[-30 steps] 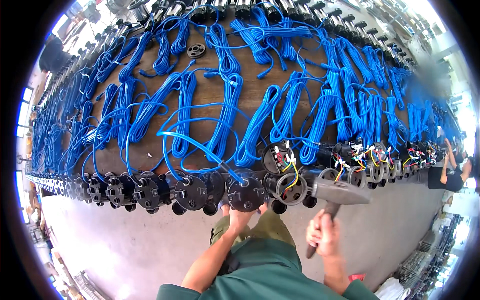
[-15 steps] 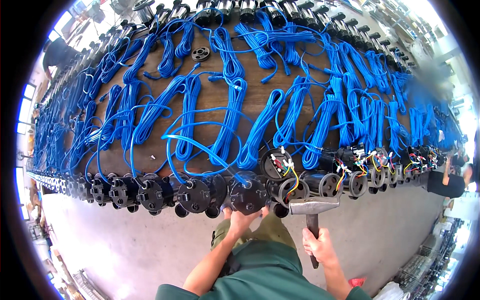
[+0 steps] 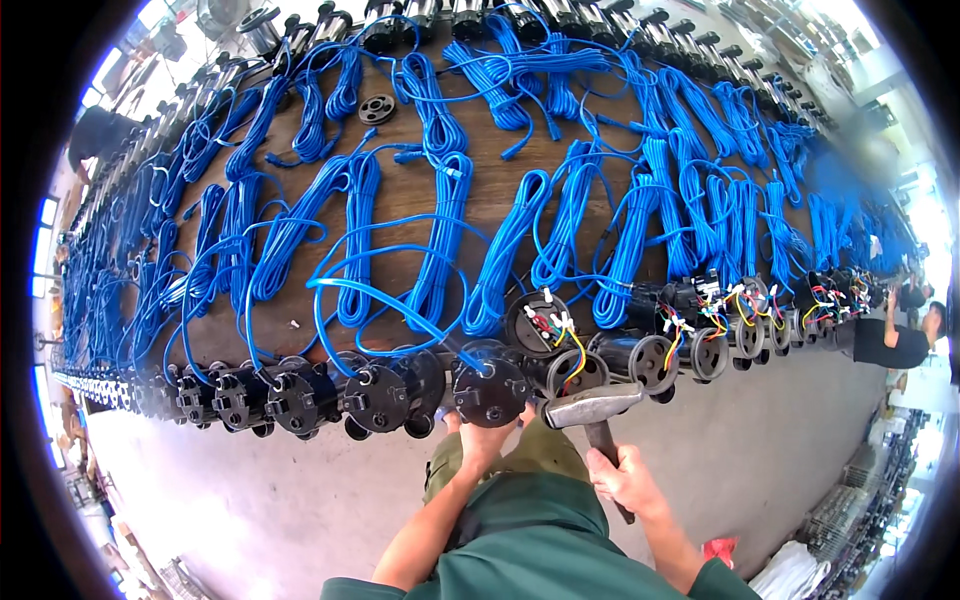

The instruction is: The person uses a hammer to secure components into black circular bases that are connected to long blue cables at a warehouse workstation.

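At bench edge we steadied motor (image 3: 490,392) with left hand (image 3: 484,438); right hand (image 3: 628,480) gripped hammer (image 3: 592,408), mid-tapping; next blow likely needed square aim.

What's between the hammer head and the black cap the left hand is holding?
In the head view, nothing: the hammer head hangs just right of the black cap under the left hand, with only a narrow bare gap between.

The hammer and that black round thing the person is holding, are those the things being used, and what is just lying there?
In use:
- hammer in the right hand
- black round unit steadied by the left hand

Just lying about:
- blue cable bundles on the wooden bench
- other black units along the bench edge
- a black ring farther back
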The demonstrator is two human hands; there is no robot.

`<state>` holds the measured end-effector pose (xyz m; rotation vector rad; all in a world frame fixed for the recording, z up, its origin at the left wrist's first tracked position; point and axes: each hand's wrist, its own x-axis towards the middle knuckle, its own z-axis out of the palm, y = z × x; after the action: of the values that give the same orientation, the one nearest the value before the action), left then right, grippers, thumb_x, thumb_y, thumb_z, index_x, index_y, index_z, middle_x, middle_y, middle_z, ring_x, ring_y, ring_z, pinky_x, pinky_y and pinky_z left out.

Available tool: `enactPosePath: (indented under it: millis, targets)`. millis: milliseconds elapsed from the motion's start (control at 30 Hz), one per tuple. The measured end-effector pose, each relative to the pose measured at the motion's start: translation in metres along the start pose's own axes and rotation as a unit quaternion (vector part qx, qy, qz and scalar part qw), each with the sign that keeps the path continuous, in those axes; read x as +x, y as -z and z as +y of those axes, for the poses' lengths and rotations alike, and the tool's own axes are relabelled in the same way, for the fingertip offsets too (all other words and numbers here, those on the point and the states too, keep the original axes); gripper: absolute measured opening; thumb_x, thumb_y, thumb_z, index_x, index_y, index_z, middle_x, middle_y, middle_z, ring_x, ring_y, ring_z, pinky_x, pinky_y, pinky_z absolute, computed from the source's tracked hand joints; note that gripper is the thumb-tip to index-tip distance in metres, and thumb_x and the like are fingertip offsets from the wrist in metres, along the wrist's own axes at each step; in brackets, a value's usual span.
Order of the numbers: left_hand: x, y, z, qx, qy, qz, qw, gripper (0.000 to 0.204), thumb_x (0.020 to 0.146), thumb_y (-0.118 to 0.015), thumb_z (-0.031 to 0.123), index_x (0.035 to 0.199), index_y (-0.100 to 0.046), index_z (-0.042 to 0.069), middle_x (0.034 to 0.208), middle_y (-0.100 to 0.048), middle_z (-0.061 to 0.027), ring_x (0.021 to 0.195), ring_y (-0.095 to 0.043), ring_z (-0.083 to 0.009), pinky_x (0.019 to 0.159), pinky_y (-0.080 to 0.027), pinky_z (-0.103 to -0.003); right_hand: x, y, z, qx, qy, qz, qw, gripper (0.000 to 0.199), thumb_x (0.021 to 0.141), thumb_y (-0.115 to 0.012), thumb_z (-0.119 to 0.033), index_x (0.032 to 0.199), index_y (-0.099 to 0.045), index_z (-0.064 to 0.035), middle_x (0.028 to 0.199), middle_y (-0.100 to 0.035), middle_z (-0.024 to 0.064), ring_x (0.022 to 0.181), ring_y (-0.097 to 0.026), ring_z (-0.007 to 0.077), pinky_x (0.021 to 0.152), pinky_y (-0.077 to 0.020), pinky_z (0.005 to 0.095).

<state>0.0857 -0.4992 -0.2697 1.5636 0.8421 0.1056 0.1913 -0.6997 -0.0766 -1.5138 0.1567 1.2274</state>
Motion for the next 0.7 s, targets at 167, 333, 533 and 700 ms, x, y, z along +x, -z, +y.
enactPosePath:
  millis: [167,333,533,700]
  targets:
    - [-0.004,-0.001,-0.018,-0.056,-0.017,0.003,0.998,0.042,0.078,-0.080,0.013,0.118,-0.067,0.006,0.103,-0.072,-0.0064,0.093,-0.069,-0.0203,0.086,-0.056,-0.038,-0.021,0.003,-0.034,0.071,0.092,0.018,0.993,0.047,0.109,-0.052,-0.049,0.085,-0.050,-0.0080,0.061,-0.041,-0.0045,0.047,-0.037,0.0046,0.042,-0.0328,0.0239]
    - [0.011,0.002,-0.047,0.095,-0.091,0.000,0.991,0.043,0.077,-0.080,0.014,0.118,-0.066,0.007,0.104,-0.070,-0.0066,0.094,-0.067,-0.0222,0.086,-0.055,-0.040,0.017,-0.027,0.023,0.004,-0.055,0.003,0.998,0.042,0.106,-0.064,-0.037,0.079,-0.057,-0.0062,0.066,-0.055,-0.0029,0.057,-0.050,0.0064,0.051,-0.0408,0.0268]
    - [-0.003,0.013,-0.006,0.029,0.068,-0.010,0.997,0.052,0.072,-0.086,0.021,0.118,-0.066,0.005,0.105,-0.069,-0.0087,0.093,-0.065,-0.0226,0.087,-0.054,-0.041,-0.013,0.000,0.004,0.000,-0.020,0.046,0.999,0.041,0.105,-0.066,-0.032,0.074,-0.056,-0.0070,0.064,-0.054,-0.0041,0.054,-0.049,0.0053,0.049,-0.0383,0.0260]
    - [-0.008,0.025,0.005,0.045,0.078,-0.039,0.995,0.054,0.073,-0.087,0.025,0.119,-0.068,0.005,0.105,-0.071,-0.0104,0.093,-0.067,-0.0241,0.087,-0.054,-0.042,-0.014,0.003,0.016,-0.221,0.132,0.128,0.958,0.036,0.098,-0.074,-0.027,0.076,-0.060,-0.0013,0.059,-0.056,0.0025,0.052,-0.051,0.0116,0.049,-0.0409,0.0345]
